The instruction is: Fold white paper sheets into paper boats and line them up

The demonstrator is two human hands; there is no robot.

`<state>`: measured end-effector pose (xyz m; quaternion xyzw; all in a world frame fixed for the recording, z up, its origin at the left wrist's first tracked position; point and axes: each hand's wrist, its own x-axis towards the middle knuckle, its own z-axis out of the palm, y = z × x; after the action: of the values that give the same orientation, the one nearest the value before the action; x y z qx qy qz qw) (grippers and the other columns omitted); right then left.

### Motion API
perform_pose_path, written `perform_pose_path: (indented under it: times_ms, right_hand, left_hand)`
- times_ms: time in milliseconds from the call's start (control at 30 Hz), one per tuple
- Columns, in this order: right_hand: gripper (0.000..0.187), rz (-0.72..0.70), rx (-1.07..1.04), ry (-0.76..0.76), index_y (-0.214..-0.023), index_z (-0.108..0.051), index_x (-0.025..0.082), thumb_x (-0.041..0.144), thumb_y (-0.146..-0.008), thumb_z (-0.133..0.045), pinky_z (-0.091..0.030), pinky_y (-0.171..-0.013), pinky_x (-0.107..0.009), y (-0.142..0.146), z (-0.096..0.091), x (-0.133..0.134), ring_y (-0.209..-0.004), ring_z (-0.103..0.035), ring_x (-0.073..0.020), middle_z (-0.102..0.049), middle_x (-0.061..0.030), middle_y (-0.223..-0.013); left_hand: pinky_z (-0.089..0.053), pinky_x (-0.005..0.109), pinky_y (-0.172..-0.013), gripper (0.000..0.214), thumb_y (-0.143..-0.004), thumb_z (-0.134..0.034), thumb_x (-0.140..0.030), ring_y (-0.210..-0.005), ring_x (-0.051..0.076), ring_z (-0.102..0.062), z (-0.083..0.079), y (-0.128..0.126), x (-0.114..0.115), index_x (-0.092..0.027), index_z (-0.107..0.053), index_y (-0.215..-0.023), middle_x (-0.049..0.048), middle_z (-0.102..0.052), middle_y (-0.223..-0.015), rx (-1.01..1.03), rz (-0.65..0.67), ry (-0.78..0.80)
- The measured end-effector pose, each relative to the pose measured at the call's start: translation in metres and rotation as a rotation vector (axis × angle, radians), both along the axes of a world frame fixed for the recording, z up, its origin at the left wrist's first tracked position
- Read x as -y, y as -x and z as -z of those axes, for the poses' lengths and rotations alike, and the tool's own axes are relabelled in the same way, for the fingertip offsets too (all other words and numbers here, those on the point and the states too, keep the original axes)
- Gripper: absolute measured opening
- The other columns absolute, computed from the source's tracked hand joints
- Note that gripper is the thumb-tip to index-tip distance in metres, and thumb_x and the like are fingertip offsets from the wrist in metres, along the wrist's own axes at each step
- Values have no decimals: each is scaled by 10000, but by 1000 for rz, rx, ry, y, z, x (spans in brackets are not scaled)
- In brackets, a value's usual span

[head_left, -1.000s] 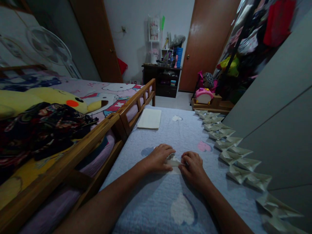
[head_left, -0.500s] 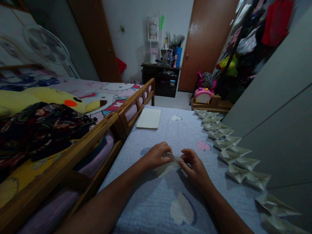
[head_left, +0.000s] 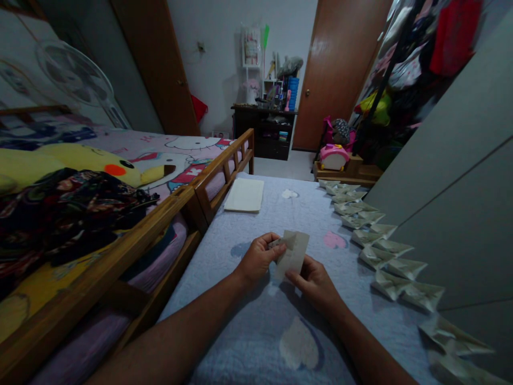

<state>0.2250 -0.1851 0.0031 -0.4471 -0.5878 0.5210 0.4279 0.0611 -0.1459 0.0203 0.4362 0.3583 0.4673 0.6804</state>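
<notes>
A pale, partly folded sheet of paper is held up over the bed, its broad face turned toward me. My left hand pinches its left side between thumb and fingers. At the lower right edge, my right hand is closed on the paper too, thumb in front. Several folded paper boats stand in a row down the right side of the bed. Beyond my hands lies a stack of flat paper sheets near the wooden rail.
A blue bedsheet with heart prints lies under my hands. To the left runs a wooden bed rail, with a yellow plush toy and dark patterned cloth behind it. A grey cabinet borders the right side.
The paper has turned from nearly edge-on and low to upright, its flat face now showing. My right hand's fingers have closed in on its lower edge.
</notes>
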Motion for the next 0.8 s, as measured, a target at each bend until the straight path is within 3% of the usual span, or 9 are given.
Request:
perform_pose_path:
  times_ms: [133,267,367,467,567,633,800]
  right_hand:
    - [204,68,107,-65,-927,-666,170,342,-827,-621,-467,-641,-283,0,2,-1,-700,-593,-178,-677,-27,-802]
    - [66,200,345,-280,-797,-588,200,238,-822,-541,-406,-621,-266,-4,0,-2,-660,-514,-154,-575,7,-718]
    - [86,287,503,-482,-717,-491,220,140,-749,-492,-381,-639,-277,-7,-1,-2,-679,-475,-164,-512,8,-703]
    - [147,326,661,-601,-726,-468,223,81,-691,-472,-369,-702,-311,-11,-1,-3,-748,-467,-194,-507,-12,-735]
    - [162,327,808,-639,-737,-479,220,59,-725,-471,-352,-739,-333,-13,-1,-3,-779,-455,-210,-509,-25,-759]
    - [171,305,885,-640,-745,-492,217,47,-736,-479,-345,-752,-338,-14,-1,-2,-793,-452,-216,-515,-31,-775]
    - [212,174,1003,-564,-787,-537,204,21,-683,-518,-342,-786,-345,-16,-2,0,-855,-453,-228,-563,-52,-866]
  left_hand:
    - [-423,246,-649,276,-745,-738,-394,-646,124,-531,3,-3,2,-159,-607,-806,-5,-594,-717,-55,-14,-47]
    - [-459,289,-781,163,-767,-704,-277,-885,182,-562,-2,3,2,-191,-639,-889,34,-618,-950,-435,-183,-373]
    - [-475,293,-788,312,-790,-702,-250,-911,180,-550,-7,8,5,-218,-623,-1090,73,-577,-1161,-608,-259,-619]
    - [-492,266,-742,337,-842,-640,-206,-838,147,-568,-6,13,7,-210,-598,-1176,95,-546,-1230,-666,-196,-787]
    - [-498,274,-801,177,-834,-599,-119,-906,166,-606,-3,18,6,-189,-648,-989,78,-597,-1141,-758,-86,-916]
    - [-490,291,-839,135,-819,-586,-81,-947,187,-611,0,21,4,-185,-644,-883,67,-632,-1052,-861,-10,-974]
    - [-464,316,-788,135,-827,-581,-71,-906,208,-585,3,26,2,-188,-646,-848,61,-663,-995,-1212,133,-1057]
